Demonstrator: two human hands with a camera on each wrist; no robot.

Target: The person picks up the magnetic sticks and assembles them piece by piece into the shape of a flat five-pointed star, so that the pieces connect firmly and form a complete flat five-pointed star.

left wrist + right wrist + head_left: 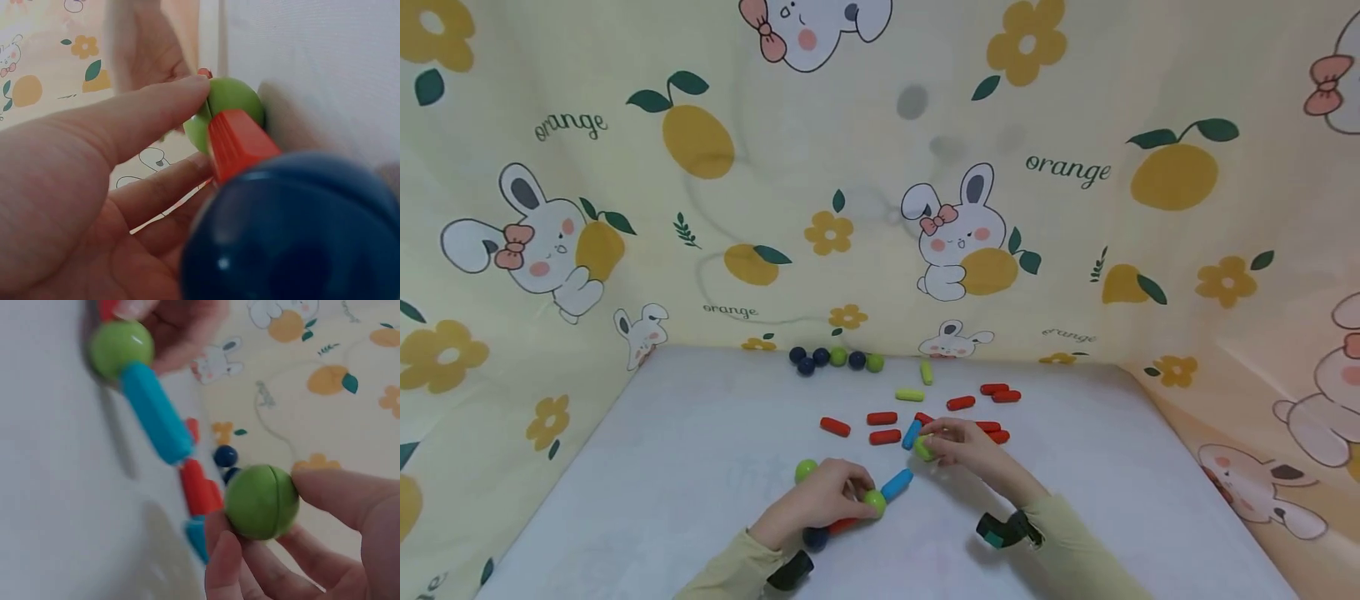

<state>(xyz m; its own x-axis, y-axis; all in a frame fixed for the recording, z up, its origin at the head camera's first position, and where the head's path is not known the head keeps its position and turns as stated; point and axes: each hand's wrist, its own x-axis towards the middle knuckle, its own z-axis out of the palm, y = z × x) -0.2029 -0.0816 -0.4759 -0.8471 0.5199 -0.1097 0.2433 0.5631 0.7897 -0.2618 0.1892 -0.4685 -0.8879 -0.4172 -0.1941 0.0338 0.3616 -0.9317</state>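
Left hand (827, 498): we see thumb and fingers pinching a green ball (875, 502), low over the table. From this ball a blue rod (897, 484) extends on one side and a red rod (844, 526) on the other, the latter ending at a dark blue ball (294, 231). Right hand (964, 452): we find a second green ball (261, 503) held between thumb and fingers, apart from the blue rod's free end. Just beyond it we note another blue rod (912, 435); beside the left hand lies a third green ball (806, 470). Farther out we count several loose red rods (882, 418), then two yellow-green rods (910, 395). At the table's back edge we observe a cluster of dark blue and green balls (838, 357). Around the white table (685, 467) we see a cream curtain (865, 125) printed with rabbits, oranges and flowers
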